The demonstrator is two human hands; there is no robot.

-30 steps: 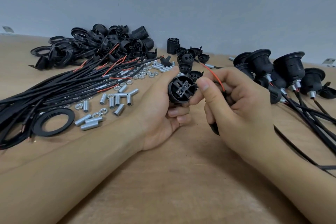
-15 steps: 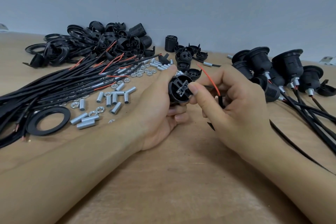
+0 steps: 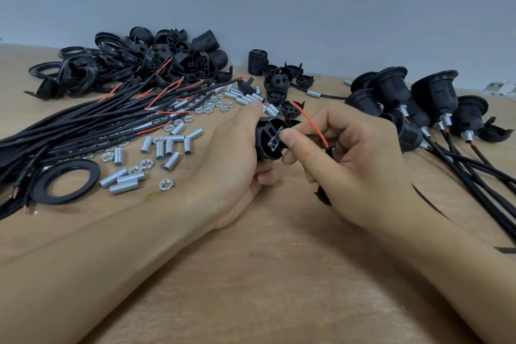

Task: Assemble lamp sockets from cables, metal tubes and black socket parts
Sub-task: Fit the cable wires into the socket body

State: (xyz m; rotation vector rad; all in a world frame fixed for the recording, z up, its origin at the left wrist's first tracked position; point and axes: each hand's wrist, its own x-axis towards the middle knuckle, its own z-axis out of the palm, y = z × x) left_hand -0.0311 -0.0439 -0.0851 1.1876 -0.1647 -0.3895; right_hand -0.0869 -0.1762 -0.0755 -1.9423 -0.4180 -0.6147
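My left hand (image 3: 237,165) grips a black socket body (image 3: 269,141) above the middle of the wooden table (image 3: 265,274), its open end with metal contacts facing me. My right hand (image 3: 351,165) grips a black cable (image 3: 325,195) whose red wire (image 3: 310,123) arcs up between its fingers. Its thumb tip presses on the socket's rim. The cable's lower end passes under the right palm and is mostly hidden.
A bundle of black cables (image 3: 83,126) lies at the left, with metal tubes (image 3: 167,148), nuts (image 3: 208,109) and a black ring (image 3: 65,181) beside it. Loose black socket parts (image 3: 156,61) are heaped at the back. Several finished sockets with cables (image 3: 413,103) stand at the right.
The view has shifted slightly upward. My right thumb has slid a little further onto the socket's rim, and the red wire has tilted left. My left hand keeps its hold.
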